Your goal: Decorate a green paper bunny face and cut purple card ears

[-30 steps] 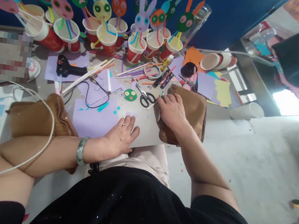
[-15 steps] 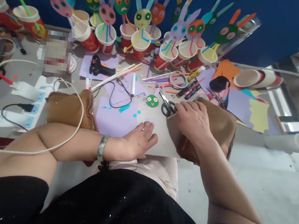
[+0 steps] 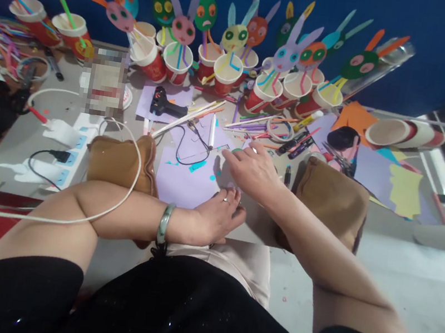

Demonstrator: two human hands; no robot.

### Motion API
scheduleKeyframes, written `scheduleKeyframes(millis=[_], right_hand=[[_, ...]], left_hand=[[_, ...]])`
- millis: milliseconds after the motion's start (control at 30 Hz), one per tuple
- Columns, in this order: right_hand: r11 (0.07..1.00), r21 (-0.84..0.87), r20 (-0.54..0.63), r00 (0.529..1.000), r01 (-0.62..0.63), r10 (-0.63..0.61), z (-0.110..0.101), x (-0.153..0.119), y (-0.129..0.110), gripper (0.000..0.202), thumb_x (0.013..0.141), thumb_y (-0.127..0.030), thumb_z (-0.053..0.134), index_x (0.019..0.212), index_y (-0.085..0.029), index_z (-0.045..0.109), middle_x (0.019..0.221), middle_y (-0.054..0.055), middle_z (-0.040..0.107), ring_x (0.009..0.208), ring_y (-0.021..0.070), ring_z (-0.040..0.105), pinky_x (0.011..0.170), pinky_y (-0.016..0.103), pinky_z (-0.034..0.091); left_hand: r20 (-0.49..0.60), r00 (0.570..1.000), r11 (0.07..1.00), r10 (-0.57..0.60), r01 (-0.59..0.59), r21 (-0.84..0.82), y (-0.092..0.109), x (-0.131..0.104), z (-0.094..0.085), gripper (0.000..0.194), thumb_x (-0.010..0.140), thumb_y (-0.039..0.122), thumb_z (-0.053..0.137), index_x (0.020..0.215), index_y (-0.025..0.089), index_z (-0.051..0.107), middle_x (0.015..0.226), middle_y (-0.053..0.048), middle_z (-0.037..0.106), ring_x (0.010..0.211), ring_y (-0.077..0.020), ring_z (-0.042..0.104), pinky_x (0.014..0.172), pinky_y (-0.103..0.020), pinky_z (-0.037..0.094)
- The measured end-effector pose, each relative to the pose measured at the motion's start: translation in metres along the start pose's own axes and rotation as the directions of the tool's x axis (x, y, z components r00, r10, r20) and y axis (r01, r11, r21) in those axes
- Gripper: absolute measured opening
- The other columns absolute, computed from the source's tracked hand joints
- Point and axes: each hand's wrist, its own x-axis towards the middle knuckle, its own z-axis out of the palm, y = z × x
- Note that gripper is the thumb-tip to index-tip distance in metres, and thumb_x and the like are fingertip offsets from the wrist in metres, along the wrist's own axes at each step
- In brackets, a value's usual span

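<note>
My left hand (image 3: 218,217), with a ring and a green bangle (image 3: 164,224) at the wrist, rests palm down at the table's front edge, fingers loosely bent and holding nothing visible. Just beyond it my right hand (image 3: 253,172) reaches over the table with its fingers stretched to the left. Under those fingers only a sliver of the green paper face (image 3: 237,150) shows. The scissors are hidden by my right hand. A purple paper sheet (image 3: 178,182) with blue scraps lies to the left of both hands.
Brown cloth bags stand left (image 3: 121,164) and right (image 3: 330,203). Behind are a black glue gun (image 3: 168,106), straws and pens. Paper cups (image 3: 227,74) with rabbit faces line the blue wall. A power strip (image 3: 79,138) and a white cable (image 3: 138,167) lie left.
My right hand has moved left from beside the right brown bag, over the scissors to the green paper face. My left hand stays put. The whole view has shifted slightly.
</note>
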Motion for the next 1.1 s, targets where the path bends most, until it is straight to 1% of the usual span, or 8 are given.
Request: scheduleKeyframes(millis=[167, 333, 400, 467, 633, 800, 967, 1100], right_hand=[[1.0, -0.014, 0.1, 0.995, 0.013, -0.012, -0.007, 0.042, -0.016, 0.058, 0.102, -0.006, 0.037, 0.157, -0.01, 0.053, 0.093, 0.014, 0.08, 0.089, 0.0285, 0.068, 0.094, 0.043, 0.036], [0.999, 0.014, 0.138, 0.99, -0.039, 0.037, -0.011, 0.099, -0.023, 0.074, 0.099, -0.004, 0.038, 0.171, -0.011, 0.027, 0.103, 0.018, 0.082, 0.095, 0.0306, 0.074, 0.095, 0.043, 0.037], [0.999, 0.031, 0.161, 0.986, -0.045, 0.039, -0.009, 0.116, -0.025, 0.074, 0.1, -0.006, 0.039, 0.172, -0.013, 0.026, 0.105, 0.018, 0.082, 0.099, 0.031, 0.075, 0.094, 0.042, 0.037], [0.998, 0.05, 0.178, 0.984, -0.043, 0.033, -0.006, 0.123, -0.028, 0.068, 0.102, -0.009, 0.037, 0.17, -0.014, 0.032, 0.107, 0.019, 0.081, 0.102, 0.0317, 0.075, 0.092, 0.042, 0.038], [0.995, 0.101, 0.172, 0.985, -0.012, -0.006, -0.004, 0.111, -0.033, 0.058, 0.104, -0.009, 0.037, 0.161, -0.007, 0.043, 0.103, 0.022, 0.081, 0.102, 0.0342, 0.075, 0.087, 0.041, 0.038], [0.993, 0.113, 0.165, 0.986, 0.018, -0.037, 0.001, 0.099, -0.032, 0.042, 0.104, -0.008, 0.037, 0.139, -0.008, 0.062, 0.102, 0.02, 0.081, 0.095, 0.0312, 0.075, 0.087, 0.04, 0.036], [0.994, 0.111, 0.094, 0.995, 0.026, -0.036, 0.009, 0.097, -0.027, 0.036, 0.105, -0.009, 0.04, 0.128, -0.011, 0.067, 0.103, 0.017, 0.08, 0.094, 0.0287, 0.073, 0.09, 0.04, 0.032], [0.993, 0.111, -0.002, 0.999, 0.044, -0.044, 0.007, 0.082, -0.024, 0.035, 0.104, -0.008, 0.042, 0.128, -0.011, 0.067, 0.101, 0.016, 0.078, 0.091, 0.0271, 0.07, 0.087, 0.04, 0.031]], left_hand=[[-0.038, 0.999, 0.999, 0.004, -0.003, 0.043, 0.0, 0.0, 0.005, 0.085, 0.091, 0.063, 0.073, 0.147, 0.002, 0.052, 0.161, -0.039, 0.046, 0.145, -0.0481, 0.053, 0.115, -0.053, 0.039], [-0.094, 0.996, 0.997, 0.008, 0.0, 0.078, 0.002, -0.001, 0.012, 0.089, 0.09, 0.067, 0.073, 0.146, 0.001, 0.051, 0.156, -0.041, 0.05, 0.141, -0.049, 0.055, 0.114, -0.055, 0.038], [-0.126, 0.992, 0.996, 0.004, 0.007, 0.087, 0.002, -0.002, 0.014, 0.09, 0.089, 0.068, 0.073, 0.145, 0.001, 0.052, 0.154, -0.041, 0.052, 0.141, -0.0491, 0.055, 0.113, -0.054, 0.037], [-0.137, 0.991, 0.996, -0.002, 0.014, 0.086, 0.002, -0.002, 0.015, 0.09, 0.088, 0.068, 0.073, 0.144, 0.001, 0.052, 0.153, -0.041, 0.052, 0.141, -0.0494, 0.055, 0.113, -0.054, 0.037], [-0.099, 0.995, 0.997, -0.011, 0.018, 0.07, 0.003, 0.001, 0.014, 0.09, 0.089, 0.068, 0.073, 0.146, 0.002, 0.053, 0.155, -0.039, 0.052, 0.144, -0.0476, 0.054, 0.112, -0.053, 0.039], [-0.056, 0.998, 0.998, -0.003, 0.006, 0.057, 0.001, 0.0, 0.005, 0.087, 0.091, 0.065, 0.073, 0.148, 0.003, 0.052, 0.158, -0.037, 0.051, 0.143, -0.0449, 0.056, 0.112, -0.052, 0.041], [0.0, 1.0, 0.999, 0.021, -0.021, 0.044, -0.002, -0.003, -0.004, 0.088, 0.092, 0.063, 0.072, 0.151, 0.002, 0.051, 0.157, -0.038, 0.051, 0.145, -0.0469, 0.055, 0.115, -0.053, 0.04], [0.02, 1.0, 1.0, 0.012, -0.012, 0.021, -0.002, -0.002, -0.005, 0.089, 0.093, 0.063, 0.072, 0.155, 0.002, 0.049, 0.16, -0.037, 0.049, 0.148, -0.0467, 0.052, 0.117, -0.054, 0.04]])
